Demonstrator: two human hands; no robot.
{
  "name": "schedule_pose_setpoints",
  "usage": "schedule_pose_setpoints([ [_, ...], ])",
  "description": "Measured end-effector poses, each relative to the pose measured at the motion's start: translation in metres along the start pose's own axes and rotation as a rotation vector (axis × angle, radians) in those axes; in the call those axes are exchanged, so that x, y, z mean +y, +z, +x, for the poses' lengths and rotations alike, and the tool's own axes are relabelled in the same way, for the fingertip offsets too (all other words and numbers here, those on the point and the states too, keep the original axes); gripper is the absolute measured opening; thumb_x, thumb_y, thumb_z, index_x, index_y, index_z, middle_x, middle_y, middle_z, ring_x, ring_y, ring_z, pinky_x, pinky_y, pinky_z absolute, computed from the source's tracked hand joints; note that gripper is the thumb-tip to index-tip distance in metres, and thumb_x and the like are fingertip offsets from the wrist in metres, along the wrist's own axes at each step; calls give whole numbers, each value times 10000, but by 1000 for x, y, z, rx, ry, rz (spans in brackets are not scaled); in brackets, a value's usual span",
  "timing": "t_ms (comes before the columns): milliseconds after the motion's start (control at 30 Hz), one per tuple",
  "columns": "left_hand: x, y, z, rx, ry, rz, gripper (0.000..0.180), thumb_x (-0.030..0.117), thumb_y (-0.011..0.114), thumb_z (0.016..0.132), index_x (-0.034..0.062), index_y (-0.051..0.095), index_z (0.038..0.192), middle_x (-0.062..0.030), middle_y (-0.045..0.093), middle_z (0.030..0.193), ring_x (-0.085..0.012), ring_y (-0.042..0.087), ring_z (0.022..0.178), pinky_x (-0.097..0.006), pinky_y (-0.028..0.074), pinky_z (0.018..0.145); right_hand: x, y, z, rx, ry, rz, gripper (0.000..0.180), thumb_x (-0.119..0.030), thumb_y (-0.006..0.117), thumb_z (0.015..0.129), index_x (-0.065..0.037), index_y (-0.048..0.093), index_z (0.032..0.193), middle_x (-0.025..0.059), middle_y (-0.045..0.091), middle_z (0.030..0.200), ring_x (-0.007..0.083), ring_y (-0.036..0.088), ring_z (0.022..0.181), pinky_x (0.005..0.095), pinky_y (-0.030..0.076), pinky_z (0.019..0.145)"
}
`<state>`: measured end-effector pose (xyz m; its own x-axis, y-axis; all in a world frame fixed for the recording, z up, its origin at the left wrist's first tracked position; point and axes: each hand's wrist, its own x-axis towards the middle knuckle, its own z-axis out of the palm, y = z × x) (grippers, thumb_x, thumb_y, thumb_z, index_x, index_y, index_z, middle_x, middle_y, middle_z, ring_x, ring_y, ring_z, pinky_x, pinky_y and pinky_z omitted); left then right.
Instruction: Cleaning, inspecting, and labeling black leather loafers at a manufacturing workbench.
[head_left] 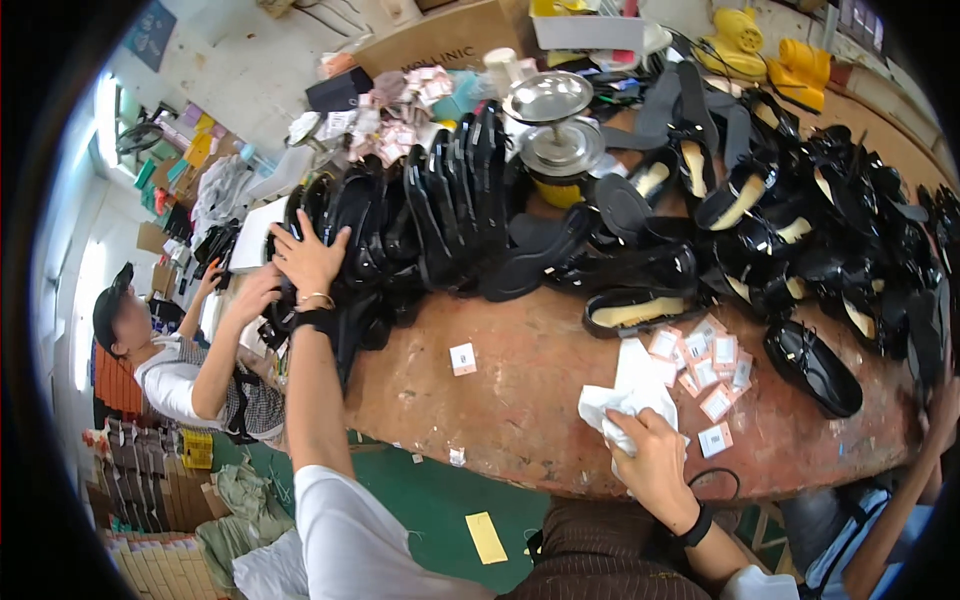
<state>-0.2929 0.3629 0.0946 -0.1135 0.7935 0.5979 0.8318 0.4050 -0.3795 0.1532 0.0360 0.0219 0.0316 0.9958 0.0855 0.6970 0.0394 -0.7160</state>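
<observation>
My left hand (310,262) reaches to the far left of the table, fingers spread over a row of glossy black shoes (365,225); its fingertips seem to rest on them. A crumpled white cloth (607,405) is bunched in my closed right hand (652,458), low over the table's near edge. Just beyond that hand lies a scatter of small pink-and-white labels (715,370). One loose white label (461,359) sits on the bare wood between my hands. To the right of the labels rests a single black lace-up shoe (813,370).
A large heap of black shoes (780,215) covers the table's right side. Behind the row stands a metal pedestal dish (548,98). Yellow heat blowers (800,72) sit at the back. A capped co-worker (165,365) works at left; another person's arm (900,500) enters at right.
</observation>
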Motion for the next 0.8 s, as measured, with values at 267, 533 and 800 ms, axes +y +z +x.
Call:
schedule_pose_setpoints([
  [267, 25, -21, -40, 254, 71, -390, 674, 548, 541, 954, 88, 476, 1442, -364, 385, 1439, -480, 370, 1352, -561, 302, 1088, -15, -136, 26, 369, -35, 352, 171, -132, 797, 761, -23, 731, 875, 74, 596, 764, 203, 602, 680, 317, 457, 605],
  [533, 176, -207, -217, -884, 118, -1808, 215, 112, 664, 941, -1, 707, 1119, -68, 709, 1060, -140, 646, 990, -281, 502, 880, 138, -260, -29, 495, 342, -642, 323, -307, 770, 785, -13, 671, 872, 195, 657, 908, 377, 647, 830, 437, 501, 723],
  [800, 246, -287, -310, -1676, 654, -1935, 573, 234, 628, 984, 23, 419, 1474, -152, 589, 1345, -180, 632, 1090, -304, 534, 908, 220, -241, -52, 323, 738, -717, 339, -295, 632, 844, 43, 634, 877, 295, 658, 907, 472, 646, 919, 543, 503, 782],
])
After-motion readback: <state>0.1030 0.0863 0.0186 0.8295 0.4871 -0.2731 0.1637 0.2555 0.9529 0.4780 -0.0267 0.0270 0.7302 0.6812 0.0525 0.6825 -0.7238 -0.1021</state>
